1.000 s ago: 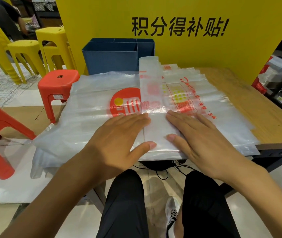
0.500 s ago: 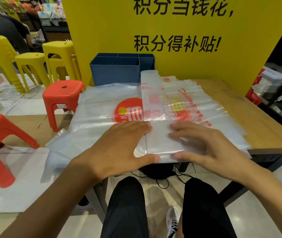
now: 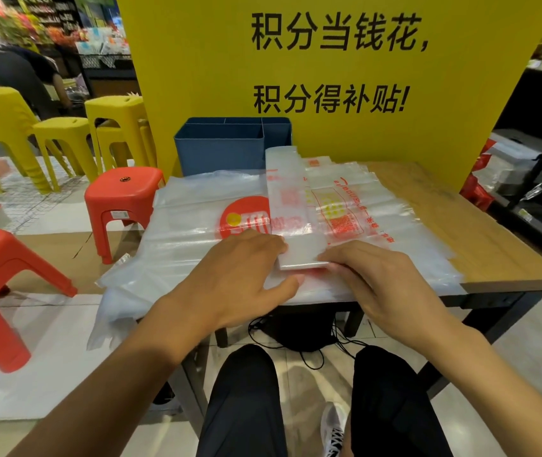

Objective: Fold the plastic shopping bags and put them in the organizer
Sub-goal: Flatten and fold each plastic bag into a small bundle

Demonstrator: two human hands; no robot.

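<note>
A clear plastic bag folded into a long narrow strip (image 3: pixel 291 199) lies on a pile of flat printed bags (image 3: pixel 197 225) on the wooden table (image 3: pixel 480 239). Its near end is turned up and folded over. My left hand (image 3: pixel 240 268) holds that folded end from the left, thumb under the edge and fingers on top. My right hand (image 3: pixel 378 278) grips it from the right with curled fingers. The blue organizer (image 3: pixel 220 150) with several compartments stands at the back of the table against the yellow board.
Red stools (image 3: pixel 124 199) and yellow stools (image 3: pixel 65 140) stand on the floor to the left. A yellow signboard (image 3: pixel 329 77) rises behind the table. A person bends over at far left. Black cables lie under the table by my legs.
Both hands went from pressing flat on the strip to lifting its near end and folding it away from me. The camera tilted up.
</note>
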